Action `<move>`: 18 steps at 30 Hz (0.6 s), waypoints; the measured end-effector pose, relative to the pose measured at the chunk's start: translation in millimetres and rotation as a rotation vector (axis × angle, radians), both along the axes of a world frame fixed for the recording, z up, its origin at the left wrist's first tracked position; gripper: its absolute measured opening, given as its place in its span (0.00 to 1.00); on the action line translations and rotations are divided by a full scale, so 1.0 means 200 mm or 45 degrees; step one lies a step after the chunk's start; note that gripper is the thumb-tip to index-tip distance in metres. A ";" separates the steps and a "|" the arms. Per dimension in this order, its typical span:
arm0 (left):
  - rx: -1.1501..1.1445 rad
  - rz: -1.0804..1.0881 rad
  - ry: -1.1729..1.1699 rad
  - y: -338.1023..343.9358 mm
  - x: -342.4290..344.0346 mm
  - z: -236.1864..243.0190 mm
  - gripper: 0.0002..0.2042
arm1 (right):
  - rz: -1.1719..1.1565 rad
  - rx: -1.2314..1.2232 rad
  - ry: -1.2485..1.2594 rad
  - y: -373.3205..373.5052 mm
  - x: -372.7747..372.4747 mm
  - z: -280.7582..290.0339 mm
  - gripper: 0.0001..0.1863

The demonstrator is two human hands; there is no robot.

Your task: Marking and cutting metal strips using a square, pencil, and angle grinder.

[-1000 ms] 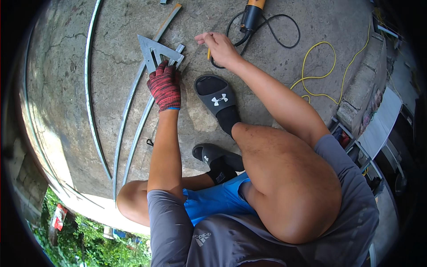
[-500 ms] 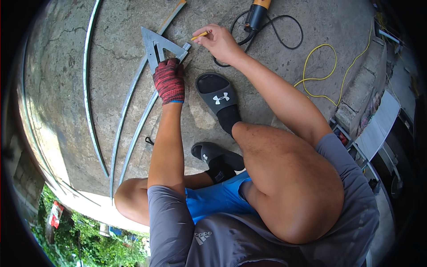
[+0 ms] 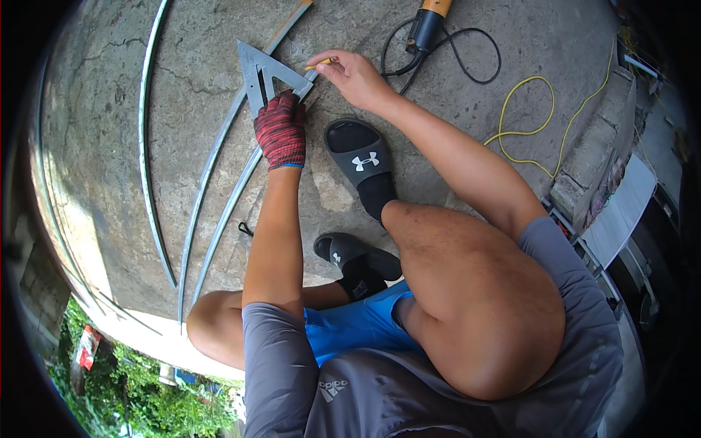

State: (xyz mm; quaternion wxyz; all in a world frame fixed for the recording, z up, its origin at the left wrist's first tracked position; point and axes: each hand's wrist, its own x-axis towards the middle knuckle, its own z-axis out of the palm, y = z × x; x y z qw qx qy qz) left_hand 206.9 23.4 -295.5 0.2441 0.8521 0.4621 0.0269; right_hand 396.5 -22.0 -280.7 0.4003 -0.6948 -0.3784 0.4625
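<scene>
The left hand (image 3: pixel 280 131), in a red knit glove, presses flat with fingers together on a grey triangular metal square (image 3: pixel 264 73) that lies across a long curved metal strip (image 3: pixel 226 208) on the concrete floor (image 3: pixel 109 146), in the upper middle of the frame. The right hand (image 3: pixel 354 73), bare, pinches a yellow pencil (image 3: pixel 321 64) between closed fingertips, its tip at the square's right edge near the strip. Compared with a second ago, the right hand has come in from the right, where it hovered away from the square, and the pencil tip now sits close against the edge; this looks like a line being marked along the square. The gloved hand and square lie much as they did, only sitting higher in the frame as the head tips. A second curved strip (image 3: pixel 150 146) lies further left, and an orange-handled power tool (image 3: pixel 427 25) with black cable and a yellow cord (image 3: pixel 518 117) rest at upper right. A black sandal (image 3: pixel 361 164) is just below the hands.
</scene>
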 end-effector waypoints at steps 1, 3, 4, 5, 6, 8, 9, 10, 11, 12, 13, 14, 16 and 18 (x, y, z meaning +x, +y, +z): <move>0.000 0.001 -0.004 0.00 0.00 0.00 0.13 | 0.011 -0.024 0.002 0.00 0.00 0.00 0.13; 0.000 0.003 -0.005 0.00 -0.01 0.01 0.13 | 0.025 -0.047 0.006 0.00 0.00 0.00 0.13; 0.002 0.003 -0.008 0.00 -0.01 0.00 0.12 | 0.030 -0.056 0.003 0.00 0.00 0.00 0.13; 0.004 0.004 -0.006 0.00 -0.01 0.00 0.12 | 0.036 -0.065 0.000 0.00 -0.01 0.00 0.13; 0.005 0.007 -0.011 0.01 -0.02 0.00 0.13 | 0.037 -0.063 0.003 0.00 -0.01 0.00 0.13; 0.002 0.006 -0.026 0.00 0.00 0.00 0.13 | 0.022 -0.043 0.013 -0.01 0.00 0.00 0.13; 0.000 0.002 -0.025 0.00 0.01 -0.01 0.13 | 0.020 -0.044 0.009 -0.01 0.01 0.00 0.13; 0.000 0.000 -0.016 0.00 0.00 -0.01 0.13 | 0.022 -0.044 -0.003 -0.01 0.01 0.00 0.13; 0.000 -0.001 -0.013 0.00 0.00 -0.01 0.13 | 0.025 -0.043 -0.017 -0.01 0.00 0.00 0.13; -0.002 -0.001 -0.003 0.00 -0.01 -0.01 0.14 | 0.024 -0.043 -0.013 -0.02 0.00 -0.01 0.13; -0.003 -0.001 0.006 0.00 -0.02 -0.02 0.14 | 0.036 -0.085 -0.007 -0.02 0.00 0.00 0.13; -0.003 -0.001 0.008 0.00 -0.02 -0.02 0.14 | 0.049 -0.126 -0.001 -0.01 -0.01 0.00 0.13; 0.003 -0.002 0.009 0.00 -0.02 -0.02 0.14 | 0.038 -0.099 0.000 -0.01 -0.01 0.00 0.13; 0.002 0.009 -0.002 0.00 -0.01 -0.02 0.14 | 0.028 -0.072 -0.002 -0.02 0.00 0.00 0.12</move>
